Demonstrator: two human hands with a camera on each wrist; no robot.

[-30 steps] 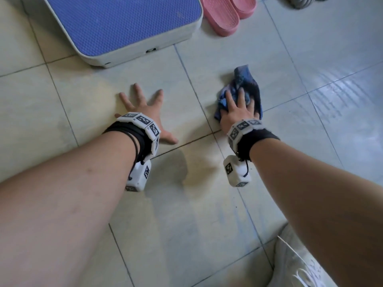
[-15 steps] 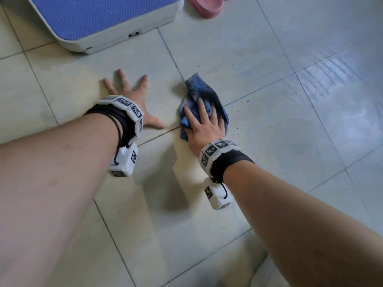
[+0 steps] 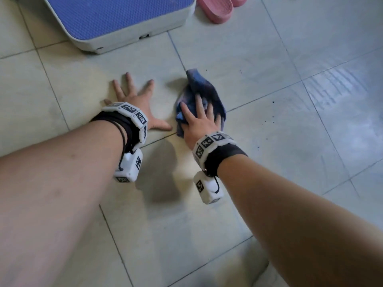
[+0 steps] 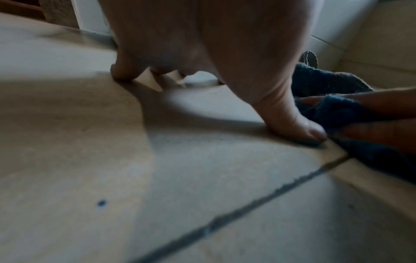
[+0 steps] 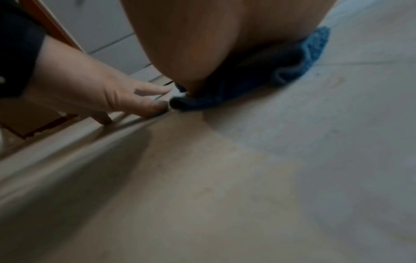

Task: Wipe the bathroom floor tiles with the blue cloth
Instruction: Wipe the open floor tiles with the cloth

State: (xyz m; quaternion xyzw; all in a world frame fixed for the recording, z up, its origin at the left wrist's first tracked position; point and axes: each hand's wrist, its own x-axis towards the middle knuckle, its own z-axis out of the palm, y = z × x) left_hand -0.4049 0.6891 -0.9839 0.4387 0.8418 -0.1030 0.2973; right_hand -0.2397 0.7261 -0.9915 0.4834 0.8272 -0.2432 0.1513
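The crumpled blue cloth (image 3: 199, 90) lies on the pale floor tiles (image 3: 259, 141) near a grout crossing. My right hand (image 3: 198, 117) presses flat on it with fingers straight and spread; the cloth (image 5: 299, 58) bulges out from under the palm in the right wrist view. My left hand (image 3: 136, 98) rests flat on the tile just left of the cloth, fingers splayed, holding nothing. Its thumb (image 4: 299, 128) nearly touches the cloth's edge (image 4: 333, 110).
A white step stool with a blue textured top (image 3: 122, 19) stands at the back left. Pink slippers (image 3: 219, 9) lie behind it to the right. Small dark specks (image 3: 269, 119) dot the tile right of the cloth. A glossy streaked tile (image 3: 342, 90) lies farther right.
My right hand has slid the cloth leftward across the grout line until it sits beside my left thumb. The left hand has stayed planted on its tile.
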